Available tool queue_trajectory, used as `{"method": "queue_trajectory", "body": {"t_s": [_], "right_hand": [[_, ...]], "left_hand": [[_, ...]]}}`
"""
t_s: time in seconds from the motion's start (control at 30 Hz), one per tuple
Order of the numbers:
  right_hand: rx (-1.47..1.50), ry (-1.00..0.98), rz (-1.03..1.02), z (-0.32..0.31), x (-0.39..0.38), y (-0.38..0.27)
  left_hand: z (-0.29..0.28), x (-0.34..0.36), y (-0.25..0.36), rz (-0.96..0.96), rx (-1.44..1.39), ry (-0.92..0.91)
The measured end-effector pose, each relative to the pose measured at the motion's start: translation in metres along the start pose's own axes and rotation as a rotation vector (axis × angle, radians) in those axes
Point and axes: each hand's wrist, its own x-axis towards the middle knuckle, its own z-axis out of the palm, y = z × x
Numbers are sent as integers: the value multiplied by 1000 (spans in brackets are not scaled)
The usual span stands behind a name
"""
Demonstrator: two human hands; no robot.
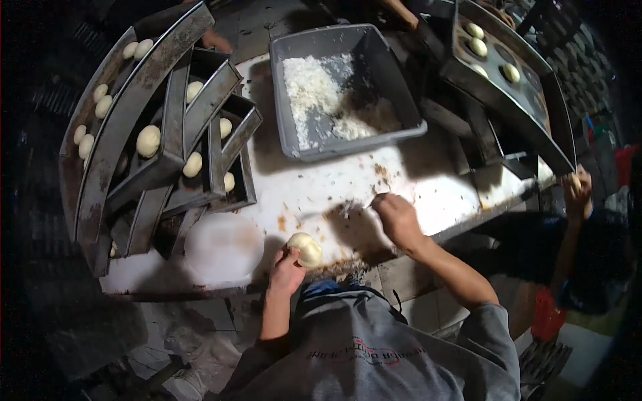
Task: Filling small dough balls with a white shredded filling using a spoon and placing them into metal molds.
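My left hand is closed round a smooth, pale yellow dough ball with a crease across its top, held just over the table's front edge. My right hand is closed on a thin metal utensil whose tip is blurred. Beside that tip is a small whitish clump, and both hang over the white tabletop. A deep grey plastic tub stands behind them. White, crumbly filling lies in it, mostly at its left and front.
Stacked metal trays with several dough balls crowd the left. More trays with dough balls stand at the right, where another person's hand touches a corner. A pale round disc lies at the front left. Other people's arms show at the back.
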Motion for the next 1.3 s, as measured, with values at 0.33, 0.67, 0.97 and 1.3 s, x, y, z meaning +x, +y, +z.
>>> {"method": "queue_trajectory", "body": {"t_s": [0.33, 0.67, 0.97, 1.3], "right_hand": [[-662, -763, 344, 1, 207, 79], [-542, -1001, 250, 48, 254, 43], [-269, -918, 95, 52, 242, -5], [164, -727, 257, -3, 234, 21]], "left_hand": [[11, 88, 46, -68, 5, -196], [-9, 102, 59, -98, -262, -106], [19, 106, 77, 48, -258, -112], [60, 110, 82, 55, -457, -432]]}}
